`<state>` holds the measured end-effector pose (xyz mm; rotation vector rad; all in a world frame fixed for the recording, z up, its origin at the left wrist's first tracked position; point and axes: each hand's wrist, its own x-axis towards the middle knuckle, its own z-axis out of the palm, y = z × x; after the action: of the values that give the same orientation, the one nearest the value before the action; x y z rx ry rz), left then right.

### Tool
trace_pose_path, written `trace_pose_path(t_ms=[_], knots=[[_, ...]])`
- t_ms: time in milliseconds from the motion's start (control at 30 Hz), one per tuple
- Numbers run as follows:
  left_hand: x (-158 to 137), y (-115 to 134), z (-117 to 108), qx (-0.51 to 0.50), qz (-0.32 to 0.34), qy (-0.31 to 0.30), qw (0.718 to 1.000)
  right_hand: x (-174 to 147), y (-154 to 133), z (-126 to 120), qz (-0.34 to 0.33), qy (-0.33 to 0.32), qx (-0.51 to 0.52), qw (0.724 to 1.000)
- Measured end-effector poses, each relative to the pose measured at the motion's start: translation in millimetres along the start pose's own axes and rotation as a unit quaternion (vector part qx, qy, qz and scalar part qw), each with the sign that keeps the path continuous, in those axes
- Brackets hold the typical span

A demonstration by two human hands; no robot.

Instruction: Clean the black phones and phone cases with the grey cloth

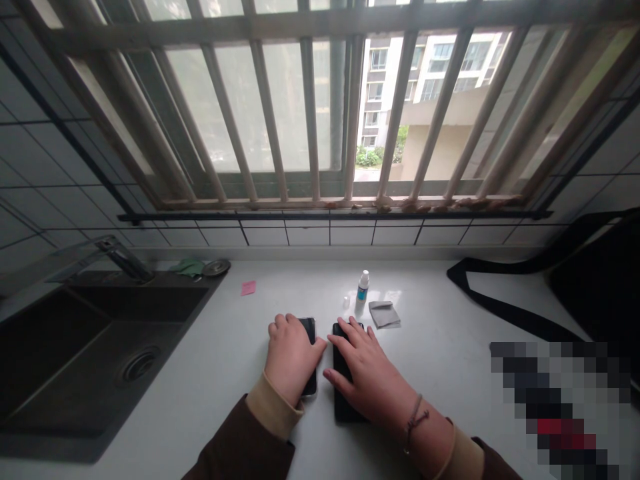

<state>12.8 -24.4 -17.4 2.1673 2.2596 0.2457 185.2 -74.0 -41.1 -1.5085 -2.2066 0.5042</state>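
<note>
My left hand lies across a dark phone with a clear edge, its fingers over the left side and its thumb at the right side. Most of that phone is hidden under the hand. Beside it, a second, larger black phone lies flat on the counter. My right hand rests over its right part with the fingers spread. Just beyond the phones stand a small white bottle with a blue label, a small clear cap and a folded grey cloth.
A dark sink with a faucet is at the left, a green cloth and metal strainer on its rim. A pink paper square lies nearby. At the right is a black bag with a strap. A barred window rises behind the white counter.
</note>
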Motion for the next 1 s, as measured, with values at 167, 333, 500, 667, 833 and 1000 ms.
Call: trace_pose_path(t_ms=[167, 333, 500, 667, 833, 1000], knots=[[0, 0, -1, 0.001, -0.003, -0.007, 1.000, 14, 30, -6, 0.011, 0.159, -0.009, 0.987], [-2, 2, -3, -0.003, -0.015, -0.017, 1.000, 23, 73, -29, 0.116, 0.258, -0.099, 0.954], [-5, 4, -7, 0.024, -0.018, 0.029, 0.999, 26, 90, -38, 0.218, 0.231, -0.134, 0.939], [-5, 6, -10, 0.014, 0.017, 0.086, 0.996, 31, 99, -33, 0.243, 0.203, -0.122, 0.941], [-5, 7, -4, -0.041, 0.087, 0.110, 0.989, 35, 105, -30, 0.240, 0.202, -0.110, 0.943], [-6, 8, 0, -0.108, 0.156, 0.127, 0.974, 38, 106, -30, 0.216, 0.196, -0.096, 0.952]])
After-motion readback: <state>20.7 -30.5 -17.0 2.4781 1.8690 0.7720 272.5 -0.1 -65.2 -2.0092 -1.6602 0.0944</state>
